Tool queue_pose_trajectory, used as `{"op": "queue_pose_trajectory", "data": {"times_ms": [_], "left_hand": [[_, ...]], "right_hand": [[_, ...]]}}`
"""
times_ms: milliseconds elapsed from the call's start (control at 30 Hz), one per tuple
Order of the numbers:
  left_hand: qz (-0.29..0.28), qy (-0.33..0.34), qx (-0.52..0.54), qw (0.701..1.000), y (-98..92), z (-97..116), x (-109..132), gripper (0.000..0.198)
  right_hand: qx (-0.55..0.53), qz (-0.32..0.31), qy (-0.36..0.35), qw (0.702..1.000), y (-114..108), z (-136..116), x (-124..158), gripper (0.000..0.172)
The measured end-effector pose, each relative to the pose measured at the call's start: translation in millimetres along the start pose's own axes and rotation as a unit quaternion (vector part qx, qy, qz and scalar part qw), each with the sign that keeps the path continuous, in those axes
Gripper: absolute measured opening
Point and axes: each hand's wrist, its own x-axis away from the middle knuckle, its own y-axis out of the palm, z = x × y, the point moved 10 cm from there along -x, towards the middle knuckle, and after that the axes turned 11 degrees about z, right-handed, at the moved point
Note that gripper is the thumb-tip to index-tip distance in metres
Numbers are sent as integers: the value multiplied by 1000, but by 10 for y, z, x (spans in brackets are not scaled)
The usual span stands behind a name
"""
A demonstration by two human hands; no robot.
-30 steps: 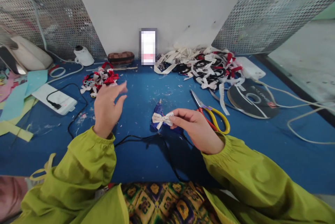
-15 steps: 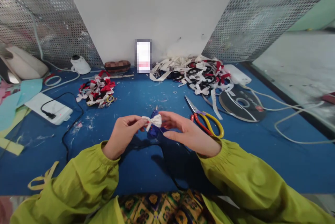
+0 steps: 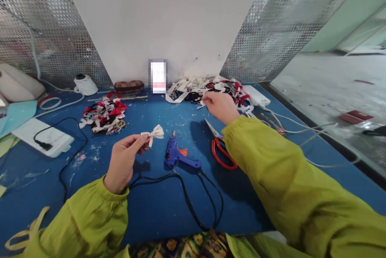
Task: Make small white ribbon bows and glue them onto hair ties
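Note:
My left hand [image 3: 124,157] pinches a white ribbon bow [image 3: 157,133] between thumb and fingertips, held above the table left of the glue gun. The bow shows faint print and a bit of red at its underside. A blue glue gun [image 3: 175,153] with an orange trigger lies on the table, its nozzle pointing away from me. My right hand [image 3: 221,106] reaches over the front edge of a heap of white, black and red ribbon pieces [image 3: 196,85]. Its fingers are curled and pressed together; whatever lies in them is hidden.
Red-handled scissors [image 3: 221,153] lie under my right forearm, partly hidden. A smaller pile of red and white bows [image 3: 104,115] sits at the left, near a white power box [image 3: 44,137]. A black cord [image 3: 183,193] loops across the front. A phone [image 3: 158,76] leans on the back panel.
My right hand has left the bow and moved forward and right to the ribbon heap. My left hand has drawn the bow leftward, uncovering the glue gun.

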Motion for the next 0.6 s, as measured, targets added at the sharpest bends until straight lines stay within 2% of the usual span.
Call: {"op": "queue_pose_trajectory", "data": {"times_ms": [67, 133, 233, 333, 433, 500, 600], "left_hand": [[-4, 4, -10, 1000, 0, -7, 1, 25], [-7, 10, -20, 1000, -2, -6, -2, 24], [-12, 12, -30, 999, 9, -14, -1, 23], [-19, 12, -33, 999, 28, -23, 11, 22], [-17, 17, -33, 999, 28, -28, 21, 21], [-16, 18, -28, 999, 27, -33, 31, 22], [-16, 18, -16, 1000, 28, -25, 55, 22]], "right_hand": [[55, -16, 3, 998, 202, 26, -282, 34], [64, -35, 6, 997, 423, 2, -471, 27], [83, -48, 15, 995, 683, -43, -589, 22], [93, -40, 19, 995, 808, -70, -598, 26], [92, -23, 16, 995, 797, -73, -594, 32], [83, -3, 16, 996, 691, -78, -591, 34], [7, 75, 35, 997, 294, -128, -490, 32]]}}
